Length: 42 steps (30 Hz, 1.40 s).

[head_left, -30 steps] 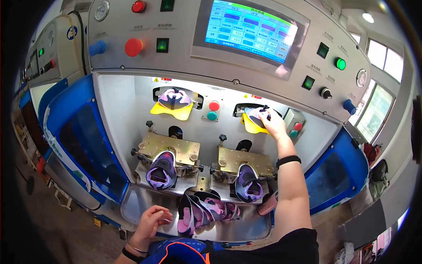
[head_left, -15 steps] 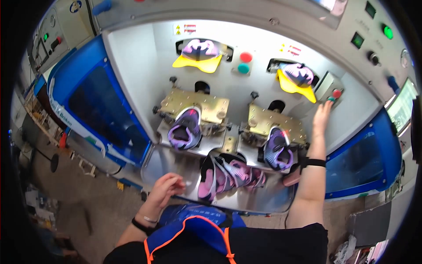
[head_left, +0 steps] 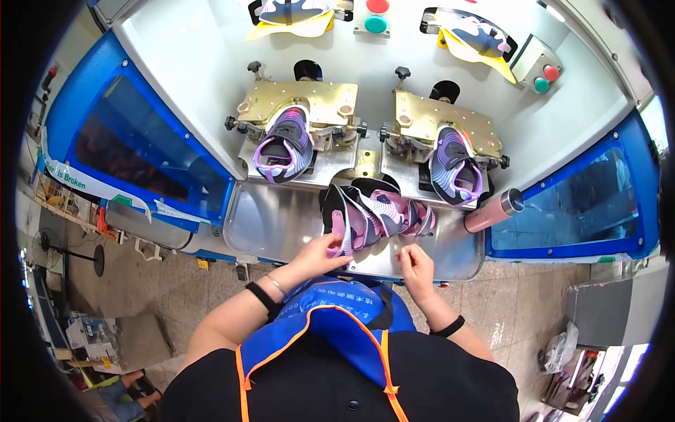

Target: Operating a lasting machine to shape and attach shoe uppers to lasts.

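Observation:
A row of pink, grey and black shoe uppers [head_left: 383, 214] lies on the metal tray in front of me. My left hand [head_left: 320, 254] has its fingers closed on the near edge of the leftmost upper. Just right of that row, my right hand [head_left: 416, 271] hovers above the tray's front edge, fingers curled in, with nothing visible in them. Beyond the tray, a purple and black shoe upper [head_left: 287, 144] sits under the left brass plate [head_left: 302, 100]. A matching upper [head_left: 453, 165] is at the right brass plate [head_left: 443, 121].
Two uppers on yellow-edged forms [head_left: 292, 27] [head_left: 478, 42] are mounted on the back wall. A button box [head_left: 538, 67] with red and green buttons is at right. A pink bottle [head_left: 492, 213] lies at the tray's [head_left: 264, 218] right end. Blue-framed windows [head_left: 144, 141] flank the machine.
My right hand has left the button box and come down to the tray's front. My left hand has moved right onto the leftmost upper. The view has tilted downward.

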Each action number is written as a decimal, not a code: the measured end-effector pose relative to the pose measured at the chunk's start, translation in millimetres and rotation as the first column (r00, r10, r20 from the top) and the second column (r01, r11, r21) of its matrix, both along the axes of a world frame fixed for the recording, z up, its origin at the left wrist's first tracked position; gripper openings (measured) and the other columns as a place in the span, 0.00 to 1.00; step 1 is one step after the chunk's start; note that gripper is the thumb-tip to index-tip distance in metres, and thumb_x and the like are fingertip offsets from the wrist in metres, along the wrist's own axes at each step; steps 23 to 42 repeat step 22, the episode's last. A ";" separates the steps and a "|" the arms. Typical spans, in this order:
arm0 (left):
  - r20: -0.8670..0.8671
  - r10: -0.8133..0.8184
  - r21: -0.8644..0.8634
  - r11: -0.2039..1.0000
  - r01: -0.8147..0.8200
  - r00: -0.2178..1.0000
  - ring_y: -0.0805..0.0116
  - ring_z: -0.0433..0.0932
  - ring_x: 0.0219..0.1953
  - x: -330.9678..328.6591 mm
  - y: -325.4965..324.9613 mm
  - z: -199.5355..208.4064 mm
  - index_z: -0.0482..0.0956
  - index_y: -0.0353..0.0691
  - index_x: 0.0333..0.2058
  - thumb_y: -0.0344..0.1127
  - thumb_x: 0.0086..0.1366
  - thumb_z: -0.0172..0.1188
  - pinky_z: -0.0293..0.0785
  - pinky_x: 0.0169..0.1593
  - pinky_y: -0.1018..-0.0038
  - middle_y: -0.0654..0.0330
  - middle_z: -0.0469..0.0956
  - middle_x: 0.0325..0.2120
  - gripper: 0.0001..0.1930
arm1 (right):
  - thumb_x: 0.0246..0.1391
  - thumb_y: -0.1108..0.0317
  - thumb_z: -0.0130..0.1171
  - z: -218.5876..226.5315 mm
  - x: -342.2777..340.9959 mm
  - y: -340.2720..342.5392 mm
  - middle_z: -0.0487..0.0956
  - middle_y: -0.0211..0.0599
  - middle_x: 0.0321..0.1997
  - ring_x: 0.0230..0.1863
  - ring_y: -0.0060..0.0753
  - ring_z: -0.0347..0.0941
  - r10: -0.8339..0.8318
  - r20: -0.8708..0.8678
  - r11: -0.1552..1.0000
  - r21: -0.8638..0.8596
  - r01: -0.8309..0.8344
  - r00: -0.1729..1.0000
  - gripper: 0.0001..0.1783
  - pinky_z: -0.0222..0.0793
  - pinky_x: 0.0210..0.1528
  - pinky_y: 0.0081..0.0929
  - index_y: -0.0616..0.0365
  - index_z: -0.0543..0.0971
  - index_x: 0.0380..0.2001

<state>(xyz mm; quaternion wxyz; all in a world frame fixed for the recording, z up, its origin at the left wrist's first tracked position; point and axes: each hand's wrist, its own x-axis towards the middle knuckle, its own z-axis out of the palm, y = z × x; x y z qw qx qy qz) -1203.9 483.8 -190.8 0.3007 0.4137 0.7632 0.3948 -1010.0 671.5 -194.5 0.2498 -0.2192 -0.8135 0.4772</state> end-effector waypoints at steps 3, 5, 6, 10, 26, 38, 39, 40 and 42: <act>0.057 0.002 -0.082 0.997 0.002 0.998 0.57 0.82 0.41 2.8 9.7 -25.4 0.74 0.34 0.47 0.41 0.63 0.60 0.76 0.44 0.65 0.48 0.81 0.38 0.19 | 0.56 0.72 0.56 -0.2 -13.8 1.2 0.73 0.37 0.35 0.27 0.29 0.71 -0.110 -0.058 0.993 0.024 0.112 0.992 0.03 0.68 0.30 0.24 0.59 0.77 0.34; 0.063 -0.007 -0.084 0.996 0.012 0.998 0.56 0.82 0.39 3.0 7.4 -33.9 0.75 0.34 0.46 0.40 0.65 0.57 0.76 0.42 0.64 0.47 0.82 0.37 0.17 | 0.54 0.72 0.58 -3.3 -16.6 11.9 0.71 0.38 0.43 0.31 0.29 0.72 -0.198 -0.095 0.974 0.088 0.206 0.976 0.08 0.70 0.34 0.23 0.57 0.77 0.38; -0.040 0.027 -0.104 0.994 -0.031 0.999 0.58 0.82 0.38 0.7 1.0 -42.7 0.75 0.33 0.46 0.39 0.67 0.53 0.76 0.41 0.64 0.49 0.82 0.36 0.16 | 0.53 0.73 0.59 -6.4 -17.8 19.9 0.72 0.39 0.43 0.36 0.30 0.72 -0.221 -0.113 0.963 0.131 0.235 0.969 0.09 0.70 0.38 0.26 0.57 0.77 0.39; 0.259 0.258 0.017 0.962 -0.271 0.931 0.66 0.81 0.38 -1.4 -18.8 -32.3 0.75 0.33 0.46 0.36 0.70 0.45 0.75 0.40 0.68 0.54 0.82 0.37 0.15 | 0.53 0.65 0.61 -50.7 -14.5 64.3 0.72 0.43 0.46 0.44 0.38 0.72 -0.481 0.035 0.875 -0.037 0.483 0.876 0.20 0.69 0.48 0.31 0.58 0.74 0.49; 0.428 0.442 -0.062 0.884 -0.462 0.788 0.61 0.79 0.40 -6.9 59.4 -28.3 0.73 0.29 0.46 0.42 0.66 0.53 0.74 0.49 0.63 0.53 0.80 0.37 0.19 | 0.42 0.66 0.65 -79.7 -26.8 65.7 0.75 0.47 0.51 0.51 0.37 0.73 -0.182 0.150 0.966 -0.159 0.206 0.972 0.37 0.66 0.58 0.32 0.60 0.65 0.57; 0.428 0.442 -0.062 0.884 -0.462 0.788 0.61 0.79 0.40 -6.9 59.4 -28.3 0.73 0.29 0.46 0.42 0.66 0.53 0.74 0.49 0.63 0.53 0.80 0.37 0.19 | 0.42 0.66 0.65 -79.7 -26.8 65.7 0.75 0.47 0.51 0.51 0.37 0.73 -0.182 0.150 0.966 -0.159 0.206 0.972 0.37 0.66 0.58 0.32 0.60 0.65 0.57; 0.428 0.442 -0.062 0.884 -0.462 0.788 0.61 0.79 0.40 -6.9 59.4 -28.3 0.73 0.29 0.46 0.42 0.66 0.53 0.74 0.49 0.63 0.53 0.80 0.37 0.19 | 0.42 0.66 0.65 -79.7 -26.8 65.7 0.75 0.47 0.51 0.51 0.37 0.73 -0.182 0.150 0.966 -0.159 0.206 0.972 0.37 0.66 0.58 0.32 0.60 0.65 0.57; 0.428 0.442 -0.062 0.884 -0.462 0.788 0.61 0.79 0.40 -6.9 59.4 -28.3 0.73 0.29 0.46 0.42 0.66 0.53 0.74 0.49 0.63 0.53 0.80 0.37 0.19 | 0.42 0.66 0.65 -79.7 -26.8 65.7 0.75 0.47 0.51 0.51 0.37 0.73 -0.182 0.150 0.966 -0.159 0.206 0.972 0.37 0.66 0.58 0.32 0.60 0.65 0.57; 0.428 0.442 -0.062 0.884 -0.462 0.788 0.61 0.79 0.40 -6.9 59.4 -28.3 0.73 0.29 0.46 0.42 0.66 0.53 0.74 0.49 0.63 0.53 0.80 0.37 0.19 | 0.42 0.66 0.65 -79.7 -26.8 65.7 0.75 0.47 0.51 0.51 0.37 0.73 -0.182 0.150 0.966 -0.159 0.206 0.972 0.37 0.66 0.58 0.32 0.60 0.65 0.57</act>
